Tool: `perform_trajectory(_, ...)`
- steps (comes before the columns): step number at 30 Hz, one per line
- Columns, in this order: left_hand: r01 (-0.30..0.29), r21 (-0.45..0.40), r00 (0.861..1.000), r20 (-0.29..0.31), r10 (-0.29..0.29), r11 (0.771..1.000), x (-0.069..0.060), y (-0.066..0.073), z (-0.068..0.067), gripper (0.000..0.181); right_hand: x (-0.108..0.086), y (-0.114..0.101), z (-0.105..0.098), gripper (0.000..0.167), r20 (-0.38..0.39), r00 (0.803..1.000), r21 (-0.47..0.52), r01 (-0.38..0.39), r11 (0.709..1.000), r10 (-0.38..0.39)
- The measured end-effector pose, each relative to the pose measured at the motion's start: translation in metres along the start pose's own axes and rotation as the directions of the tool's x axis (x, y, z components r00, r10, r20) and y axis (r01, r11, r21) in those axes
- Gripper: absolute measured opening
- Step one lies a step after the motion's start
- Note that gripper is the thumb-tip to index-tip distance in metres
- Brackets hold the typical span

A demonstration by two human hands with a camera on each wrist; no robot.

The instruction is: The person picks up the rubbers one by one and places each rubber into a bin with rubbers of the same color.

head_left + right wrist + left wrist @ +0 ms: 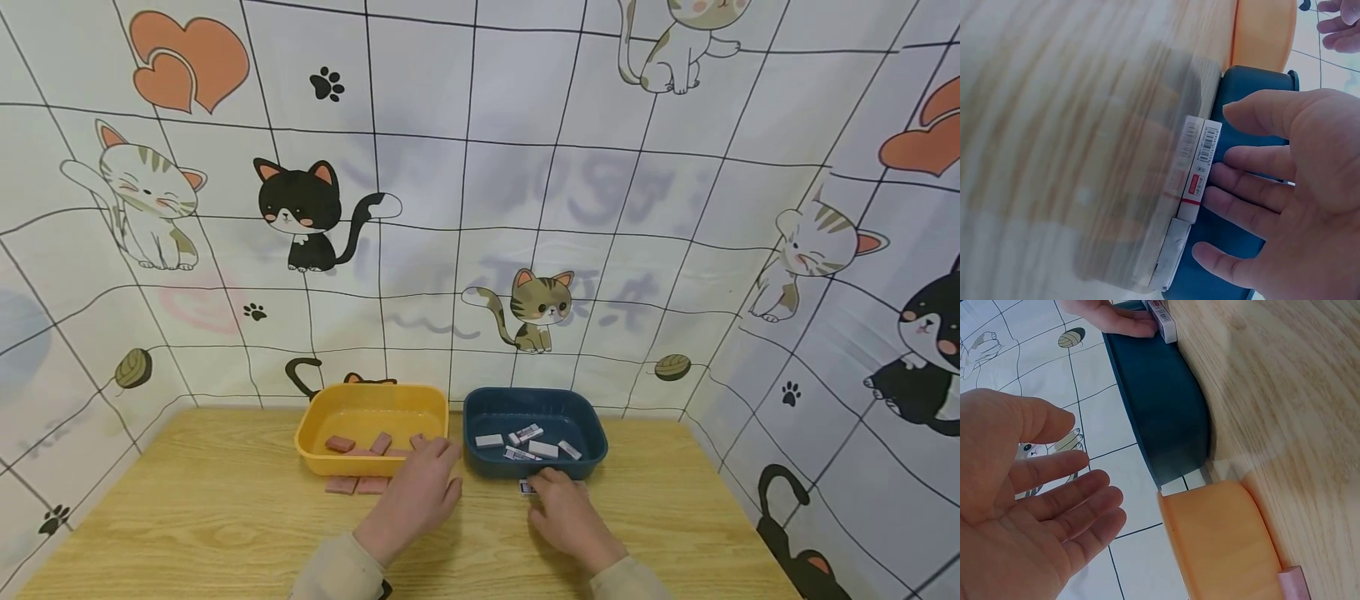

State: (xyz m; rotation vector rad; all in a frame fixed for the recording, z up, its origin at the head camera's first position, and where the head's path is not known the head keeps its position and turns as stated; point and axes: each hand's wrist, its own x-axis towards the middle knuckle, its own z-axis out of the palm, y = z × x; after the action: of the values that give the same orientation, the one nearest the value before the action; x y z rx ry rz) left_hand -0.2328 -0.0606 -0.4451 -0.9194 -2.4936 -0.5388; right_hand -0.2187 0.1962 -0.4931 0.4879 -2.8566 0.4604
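My left hand [423,492] hovers over the front right corner of a yellow bin [313,457]. In the left wrist view its fingers are loosely bent with nothing between them. Pink blocks [340,444] lie in that bin. My right hand [566,521] is at the front of a dark blue bin [491,465] that contains several small white boxes [543,450]. In the right wrist view, its fingertips reach a small white box [1200,172] with a barcode and red label on the table; thumb and fingers are spread. Contact is hard to confirm.
Two pink blocks [342,486] lie on the wooden table [187,517] before the yellow bin. Another white box [1171,253] sits end to end with the barcoded one. Behind the bins rises a cat-patterned sheet [420,183].
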Motion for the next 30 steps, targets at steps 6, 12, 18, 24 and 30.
perform_trajectory(6,0.009,0.001,1.000,0.023,-0.009,1.000,-0.002,0.001,-0.001,0.023,0.000,-0.005,0.001,0.040,0.024,0.999,-0.074,0.023,0.997,-0.022)
perform_trajectory(12,0.010,-0.005,1.000,0.030,-0.010,1.000,-0.003,0.002,-0.003,0.024,-0.001,-0.005,0.005,0.039,0.020,0.998,-0.070,0.059,0.996,-0.057)
perform_trajectory(18,0.005,-0.002,0.999,0.054,-0.005,1.000,-0.005,0.003,-0.001,0.024,-0.003,-0.005,0.005,0.027,-0.021,0.994,-0.034,0.105,0.994,-0.106)
perform_trajectory(24,0.026,-0.022,0.994,0.109,-0.023,0.999,-0.007,0.008,0.003,0.027,-0.005,-0.003,0.005,0.013,-0.028,0.996,0.025,0.091,0.996,-0.090)
perform_trajectory(30,0.038,-0.010,0.985,0.170,-0.036,0.999,-0.010,0.017,0.010,0.029,-0.006,-0.002,0.005,0.020,-0.015,0.999,0.083,0.033,0.996,-0.032)
